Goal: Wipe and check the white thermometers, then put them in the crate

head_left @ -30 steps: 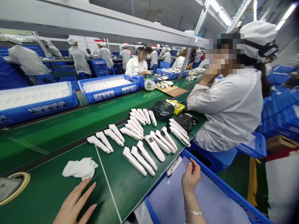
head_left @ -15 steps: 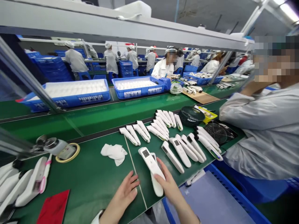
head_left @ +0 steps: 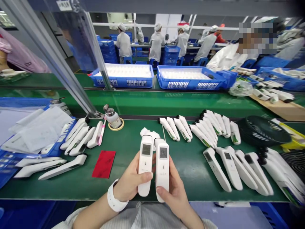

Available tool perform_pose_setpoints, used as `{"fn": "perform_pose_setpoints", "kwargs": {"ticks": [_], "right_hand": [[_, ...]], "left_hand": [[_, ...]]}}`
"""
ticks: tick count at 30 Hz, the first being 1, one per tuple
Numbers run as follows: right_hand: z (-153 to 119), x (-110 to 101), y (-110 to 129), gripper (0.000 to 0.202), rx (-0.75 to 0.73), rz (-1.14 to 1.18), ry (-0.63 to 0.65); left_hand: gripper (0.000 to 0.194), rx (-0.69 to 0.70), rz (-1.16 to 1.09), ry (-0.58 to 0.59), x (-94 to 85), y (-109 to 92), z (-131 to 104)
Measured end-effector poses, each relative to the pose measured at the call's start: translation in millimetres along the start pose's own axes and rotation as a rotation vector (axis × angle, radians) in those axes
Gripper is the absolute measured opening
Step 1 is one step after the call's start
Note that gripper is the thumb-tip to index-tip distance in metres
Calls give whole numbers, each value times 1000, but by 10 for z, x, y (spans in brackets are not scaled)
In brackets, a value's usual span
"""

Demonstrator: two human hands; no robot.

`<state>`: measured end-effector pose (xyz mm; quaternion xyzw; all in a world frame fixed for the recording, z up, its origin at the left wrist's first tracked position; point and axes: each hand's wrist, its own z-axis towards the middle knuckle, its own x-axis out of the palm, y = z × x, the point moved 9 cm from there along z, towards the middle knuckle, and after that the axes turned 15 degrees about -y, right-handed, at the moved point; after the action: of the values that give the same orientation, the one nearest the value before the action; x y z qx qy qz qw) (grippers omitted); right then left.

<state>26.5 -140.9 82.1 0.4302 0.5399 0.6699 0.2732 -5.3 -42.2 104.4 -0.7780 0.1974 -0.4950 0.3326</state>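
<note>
In the head view, the left hand point(head_left: 127, 182) gripped one white device point(head_left: 145, 163); the right hand point(head_left: 175, 188) gripped another white device point(head_left: 162, 170), both above the green table point(head_left: 128, 136); they seemed light, stiff, slightly slippery, best held by the handles, off the fragile-looking screens point(head_left: 146, 149).

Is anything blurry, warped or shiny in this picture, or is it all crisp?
Head view: the left-hand device and right-hand device look fairly crisp, though their small markings are hard to read; the dark round grille looks stretched towards the right edge; pale sheen lies on the green strip; square blocks mask part of a co-worker; the top right corner darkens.
</note>
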Motion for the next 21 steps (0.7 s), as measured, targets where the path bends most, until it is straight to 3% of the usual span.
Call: {"fn": "perform_pose_setpoints", "kwargs": {"ticks": [6,11,16,21], "right_hand": [[-20,204,61,83,-49,-110,26],[-28,194,102,86,-64,-155,20],[-34,186,148,84,-112,-199,1],[-71,202,122,80,-162,-240,34]], "left_hand": [[43,-81,-112,-101,-46,-47,-78],[43,-103,-201,-57,9,-63,-94],[43,-136,-208,-89,13,-20,-84],[35,-32,-81,-219,-160,-25,-62]]}}
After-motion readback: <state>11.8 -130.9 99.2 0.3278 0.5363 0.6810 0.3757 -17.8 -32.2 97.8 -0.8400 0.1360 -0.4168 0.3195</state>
